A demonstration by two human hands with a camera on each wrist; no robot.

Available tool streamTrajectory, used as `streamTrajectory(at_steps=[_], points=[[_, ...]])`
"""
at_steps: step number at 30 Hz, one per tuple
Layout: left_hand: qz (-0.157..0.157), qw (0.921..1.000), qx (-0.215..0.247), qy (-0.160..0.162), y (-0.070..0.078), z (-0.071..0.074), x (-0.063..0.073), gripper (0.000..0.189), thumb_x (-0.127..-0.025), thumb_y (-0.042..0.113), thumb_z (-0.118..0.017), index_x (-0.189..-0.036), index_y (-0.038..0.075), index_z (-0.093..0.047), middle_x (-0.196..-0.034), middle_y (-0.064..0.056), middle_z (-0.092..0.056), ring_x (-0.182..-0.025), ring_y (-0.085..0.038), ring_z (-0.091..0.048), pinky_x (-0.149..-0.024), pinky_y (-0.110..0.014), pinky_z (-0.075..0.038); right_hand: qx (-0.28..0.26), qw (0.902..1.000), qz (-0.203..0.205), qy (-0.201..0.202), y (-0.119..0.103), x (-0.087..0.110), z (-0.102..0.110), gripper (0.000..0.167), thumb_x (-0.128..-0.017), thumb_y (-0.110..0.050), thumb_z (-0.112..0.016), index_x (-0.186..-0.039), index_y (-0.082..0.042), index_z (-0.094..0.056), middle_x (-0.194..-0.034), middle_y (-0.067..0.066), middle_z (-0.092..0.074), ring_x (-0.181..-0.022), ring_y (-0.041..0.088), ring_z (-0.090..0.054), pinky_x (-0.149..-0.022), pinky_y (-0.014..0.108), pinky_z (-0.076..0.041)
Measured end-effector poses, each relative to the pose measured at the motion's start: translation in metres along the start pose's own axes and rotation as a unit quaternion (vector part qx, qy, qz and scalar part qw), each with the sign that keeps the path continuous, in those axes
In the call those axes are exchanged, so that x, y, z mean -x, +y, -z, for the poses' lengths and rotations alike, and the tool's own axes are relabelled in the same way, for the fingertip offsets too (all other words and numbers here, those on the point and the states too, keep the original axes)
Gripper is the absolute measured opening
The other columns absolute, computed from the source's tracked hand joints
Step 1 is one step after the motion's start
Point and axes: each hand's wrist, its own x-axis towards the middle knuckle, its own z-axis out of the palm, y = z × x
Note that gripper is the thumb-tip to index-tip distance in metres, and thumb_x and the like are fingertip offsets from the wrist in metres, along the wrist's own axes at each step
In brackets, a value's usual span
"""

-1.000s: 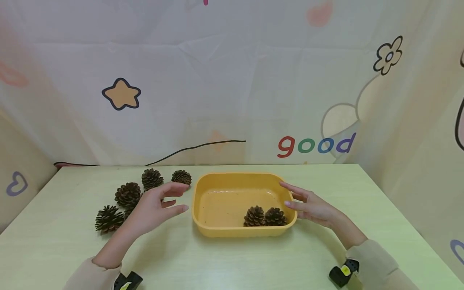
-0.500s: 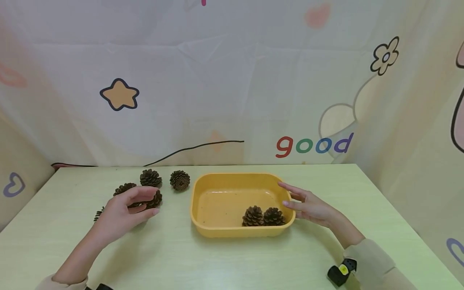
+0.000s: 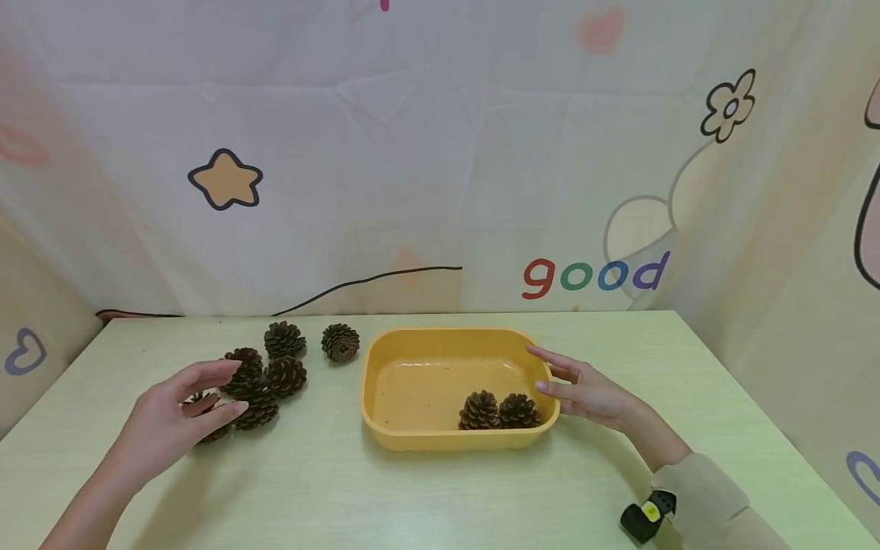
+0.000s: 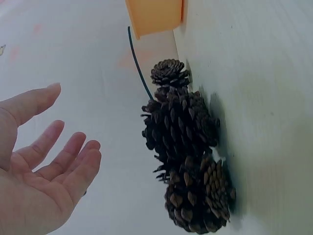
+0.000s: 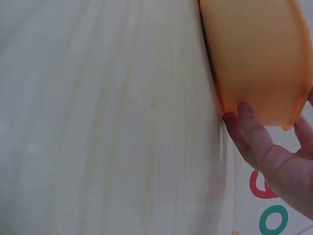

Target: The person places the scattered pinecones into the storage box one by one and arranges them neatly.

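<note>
Read "good" (image 3: 600,276) on the curtain (image 3: 344,191) behind the yellow tub (image 3: 419,393); saw two pine cones (image 3: 480,411) inside, more pine cones (image 3: 285,376) left of it, near the loosely spread left hand (image 3: 168,420); gripped its right rim with the right hand (image 3: 594,393).

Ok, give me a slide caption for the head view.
Left hand beside loose pine cones, right hand on a yellow tub containing two more.
</note>
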Motion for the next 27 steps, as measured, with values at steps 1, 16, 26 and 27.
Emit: streamTrajectory(at_steps=[1, 16, 26, 27], points=[[0.005, 1.0, -0.002, 0.002, -0.002, 0.002, 0.001, 0.051, -0.082, 0.029, -0.068, -0.126, 0.01, -0.051, -0.124, -0.015, -0.052, -0.098, 0.021, -0.042, -0.08, -0.005, -0.043, -0.001, 1.0, -0.001, 0.0, 0.0, 0.0, 0.0, 0.073, -0.088, -0.024, -0.061, -0.146, -0.014, -0.018, -0.149, 0.025, -0.004, -0.127, 0.043, -0.031, -0.089, 0.039, -0.047], [0.08, 0.9949, -0.053, 0.03, -0.046, 0.021, 0.009, 0.067, -0.082, 0.037, -0.067, -0.138, 0.01, -0.039, -0.131, -0.014, -0.046, -0.11, 0.014, -0.039, -0.072, 0.005, -0.034, -0.002, 1.0, -0.003, 0.003, 0.0, 0.001, -0.001, 0.073, -0.088, -0.023, -0.061, -0.146, -0.015, -0.017, -0.149, 0.024, -0.005, -0.127, 0.041, -0.033, -0.09, 0.037, -0.047], [0.113, 0.9903, -0.081, 0.005, -0.062, 0.029, 0.011, 0.075, -0.084, 0.038, -0.064, -0.139, 0.0, -0.031, -0.129, -0.029, -0.042, -0.115, -0.021, -0.046, -0.073, -0.011, -0.045, 0.001, 1.0, -0.002, 0.0, -0.002, 0.003, -0.002, 0.073, -0.088, -0.024, -0.06, -0.146, -0.014, -0.017, -0.148, 0.025, -0.004, -0.127, 0.042, -0.033, -0.09, 0.036, -0.047], [0.12, 0.9894, -0.082, -0.004, -0.063, 0.029, 0.011, 0.077, -0.084, 0.039, -0.064, -0.139, -0.001, -0.029, -0.13, -0.03, -0.04, -0.116, -0.034, -0.043, -0.078, -0.02, -0.047, 0.002, 1.0, -0.002, 0.002, -0.003, 0.003, -0.002, 0.073, -0.088, -0.024, -0.06, -0.146, -0.014, -0.017, -0.148, 0.025, -0.004, -0.126, 0.041, -0.034, -0.09, 0.036, -0.047]])
